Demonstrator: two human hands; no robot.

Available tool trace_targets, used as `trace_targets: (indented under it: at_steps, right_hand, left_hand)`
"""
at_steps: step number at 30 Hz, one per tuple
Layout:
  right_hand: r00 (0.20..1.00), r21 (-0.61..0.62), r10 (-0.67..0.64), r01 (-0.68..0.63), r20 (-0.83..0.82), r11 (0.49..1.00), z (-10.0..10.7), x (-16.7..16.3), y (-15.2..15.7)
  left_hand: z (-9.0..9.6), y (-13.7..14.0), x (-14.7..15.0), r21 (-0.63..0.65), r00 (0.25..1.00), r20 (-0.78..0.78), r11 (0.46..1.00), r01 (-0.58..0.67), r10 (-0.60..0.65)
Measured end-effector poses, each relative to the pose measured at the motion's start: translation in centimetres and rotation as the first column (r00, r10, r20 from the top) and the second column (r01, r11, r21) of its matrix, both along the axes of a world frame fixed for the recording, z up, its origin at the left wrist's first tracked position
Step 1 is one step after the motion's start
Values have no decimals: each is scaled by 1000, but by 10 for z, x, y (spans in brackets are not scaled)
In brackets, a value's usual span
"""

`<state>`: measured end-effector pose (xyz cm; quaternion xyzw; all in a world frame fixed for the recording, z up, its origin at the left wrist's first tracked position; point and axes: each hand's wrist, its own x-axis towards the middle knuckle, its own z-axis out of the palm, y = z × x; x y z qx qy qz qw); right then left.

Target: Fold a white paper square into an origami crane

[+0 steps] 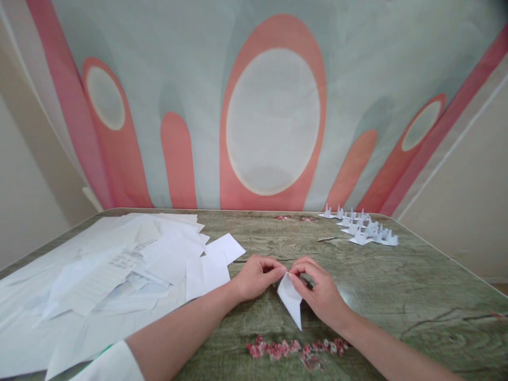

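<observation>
Between my two hands is a small folded piece of white paper (291,304), its long point hanging toward me. My left hand (257,275) pinches its top tip between thumb and forefinger. My right hand (315,286) grips the upper right side of the same paper, thumb in front. The fingertips of both hands almost meet at the top, and the folds beneath them are partly hidden. Toward the far right of the table stand several folded white paper cranes (361,238), grouped in rows.
A broad heap of loose white sheets (170,259), some printed, covers the left of the wood-grain table (397,296). Square paper pieces (208,275) lie at its right edge. Pink blossom patterns (278,347) mark the tabletop near me. A painted backdrop (198,53) rises behind the table.
</observation>
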<state>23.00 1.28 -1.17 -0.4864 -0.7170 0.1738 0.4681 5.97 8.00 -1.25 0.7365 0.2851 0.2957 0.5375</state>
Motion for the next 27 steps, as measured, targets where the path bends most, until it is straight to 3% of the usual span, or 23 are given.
trace_targets:
  at_steps: [6,11,18,24,27]
  right_hand:
    - [1000,24,-20,21,-19,1000,-3,0,1]
    - [999,24,-22,22,-32,999,-3,1,1]
    - [997,1,-56,56,-52,998,-5,4,3]
    - [1000,-104,10,-11,-15,994,0,6,4]
    - [998,-40,-32,30,-51,999,1,9,6]
  left_hand:
    - [4,0,-1,-7,998,27,999,48,-48]
    - [4,-1,0,3,999,29,1000,18,-18]
    - [-8,1,5,-146,992,117,989,-33,50]
    - [-5,-1,7,-90,974,190,990,-110,126]
    - [-3,-2,6,-26,963,205,984,-176,177]
